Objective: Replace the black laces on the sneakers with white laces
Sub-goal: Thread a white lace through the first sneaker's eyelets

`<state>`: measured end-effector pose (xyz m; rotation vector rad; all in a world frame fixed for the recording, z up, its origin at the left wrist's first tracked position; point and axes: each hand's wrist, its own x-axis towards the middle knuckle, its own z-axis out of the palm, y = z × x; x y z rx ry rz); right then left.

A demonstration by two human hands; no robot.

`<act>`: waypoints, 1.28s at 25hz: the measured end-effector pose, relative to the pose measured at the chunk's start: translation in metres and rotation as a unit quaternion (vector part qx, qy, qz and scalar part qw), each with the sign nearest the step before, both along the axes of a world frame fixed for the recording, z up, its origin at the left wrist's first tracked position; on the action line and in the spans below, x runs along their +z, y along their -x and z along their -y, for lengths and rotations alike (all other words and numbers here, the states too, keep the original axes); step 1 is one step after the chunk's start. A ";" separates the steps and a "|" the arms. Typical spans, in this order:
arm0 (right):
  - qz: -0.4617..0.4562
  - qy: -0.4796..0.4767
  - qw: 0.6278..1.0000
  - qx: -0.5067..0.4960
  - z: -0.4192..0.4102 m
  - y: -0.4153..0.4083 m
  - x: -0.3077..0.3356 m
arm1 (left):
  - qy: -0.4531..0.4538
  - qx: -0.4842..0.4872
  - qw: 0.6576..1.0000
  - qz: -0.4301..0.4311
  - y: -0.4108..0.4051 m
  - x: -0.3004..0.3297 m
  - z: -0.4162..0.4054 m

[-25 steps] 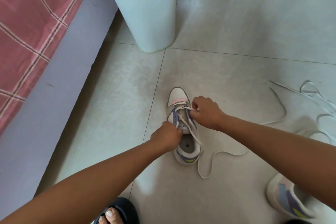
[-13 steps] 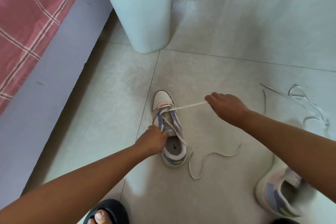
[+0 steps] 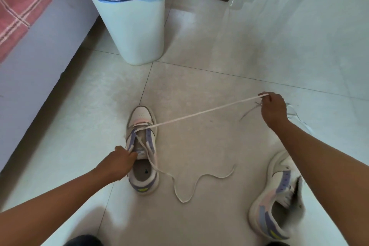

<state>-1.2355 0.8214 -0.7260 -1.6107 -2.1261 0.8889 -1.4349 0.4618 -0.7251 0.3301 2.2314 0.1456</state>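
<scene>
Lacing step — right hand (image 3: 272,109) pinches the taut white lace (image 3: 199,113), left hand (image 3: 119,161) grips the sneaker (image 3: 142,150) — next, thread the adjacent eyelet.

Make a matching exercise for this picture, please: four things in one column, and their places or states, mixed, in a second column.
Things:
1. left hand
2. right hand
3. waste bin
4. second sneaker

States:
a. lies on its side near the right forearm
b. pinches the taut white lace
c. lined with a blue bag
d. holds the upright sneaker at its tongue

Pairs: 1-d, 2-b, 3-c, 4-a
</scene>
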 end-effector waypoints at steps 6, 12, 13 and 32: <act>-0.186 0.260 0.921 -0.222 -0.018 -0.019 0.008 | -0.014 0.055 0.998 0.005 0.009 0.002 0.006; -0.183 0.414 0.826 -0.337 -0.015 -0.039 -0.009 | 0.006 0.062 0.998 0.006 0.010 0.012 0.003; -0.147 0.440 0.827 -0.318 -0.007 -0.037 -0.012 | 0.022 0.046 0.999 0.007 0.010 0.014 0.002; -0.174 0.421 0.890 -0.017 0.214 0.156 -0.005 | -0.233 -0.071 0.958 -0.152 0.020 -0.009 -0.025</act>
